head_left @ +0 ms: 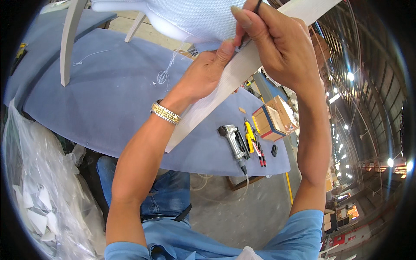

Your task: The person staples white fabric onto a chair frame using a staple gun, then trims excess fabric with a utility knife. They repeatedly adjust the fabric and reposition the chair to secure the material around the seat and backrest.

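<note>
A chair with a pale woven-fabric seat and light wooden legs is tilted over at the top of the view. One long wooden leg slants down toward me. My left hand is closed round this leg, its thumb pressing where the fabric meets the wood; its other fingers are mostly hidden. My right hand is pinched on a thin dark tool at the same joint. The tool's tip is partly hidden by my fingers. Loose white thread hangs below the seat.
On the blue-grey padded table lie an air staple gun with a hose, a yellow cutter and red-handled pliers. A cardboard box stands at the right. A clear plastic bag of white scraps is at the lower left.
</note>
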`<state>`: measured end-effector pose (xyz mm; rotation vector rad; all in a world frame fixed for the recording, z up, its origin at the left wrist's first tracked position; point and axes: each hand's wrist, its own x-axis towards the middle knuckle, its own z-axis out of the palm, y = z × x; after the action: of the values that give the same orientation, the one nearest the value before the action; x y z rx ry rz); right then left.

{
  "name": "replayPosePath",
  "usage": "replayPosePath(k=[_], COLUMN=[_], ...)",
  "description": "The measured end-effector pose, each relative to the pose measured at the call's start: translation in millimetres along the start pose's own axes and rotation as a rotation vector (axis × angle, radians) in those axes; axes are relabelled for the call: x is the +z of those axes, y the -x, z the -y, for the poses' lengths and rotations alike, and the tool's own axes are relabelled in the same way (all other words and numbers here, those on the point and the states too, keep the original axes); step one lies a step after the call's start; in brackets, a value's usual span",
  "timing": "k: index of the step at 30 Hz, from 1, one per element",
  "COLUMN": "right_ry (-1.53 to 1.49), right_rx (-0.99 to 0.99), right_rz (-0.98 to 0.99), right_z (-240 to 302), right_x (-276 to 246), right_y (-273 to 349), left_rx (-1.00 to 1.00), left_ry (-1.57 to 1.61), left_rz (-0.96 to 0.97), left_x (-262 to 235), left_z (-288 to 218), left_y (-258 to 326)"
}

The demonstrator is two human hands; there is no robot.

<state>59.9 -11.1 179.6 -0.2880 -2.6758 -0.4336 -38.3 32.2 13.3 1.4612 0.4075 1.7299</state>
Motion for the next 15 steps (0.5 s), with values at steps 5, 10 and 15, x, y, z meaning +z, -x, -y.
replayPosePath(k=[5,10,15], right_ry=[-0.017,0.138,-0.22], right_rx=[-0.022,-0.041,0.017], right_rz=[-0.003,-0.036,-0.22], right_z=[1.8,5.2,1.8], right_x=[3.1,-0.3,3.3], right_y=[-4.0,5.0,7.5], left_rx=[0.081,0.079,0.035], left_ry=[-0.024,0.003,0.037], left_rz=[0.009,0.002,-0.025], left_x=[-5.9,3.3,2.3], left_z=[2.6,-8.1,-0.9], left_y=[-1.0,2.9,4.6])
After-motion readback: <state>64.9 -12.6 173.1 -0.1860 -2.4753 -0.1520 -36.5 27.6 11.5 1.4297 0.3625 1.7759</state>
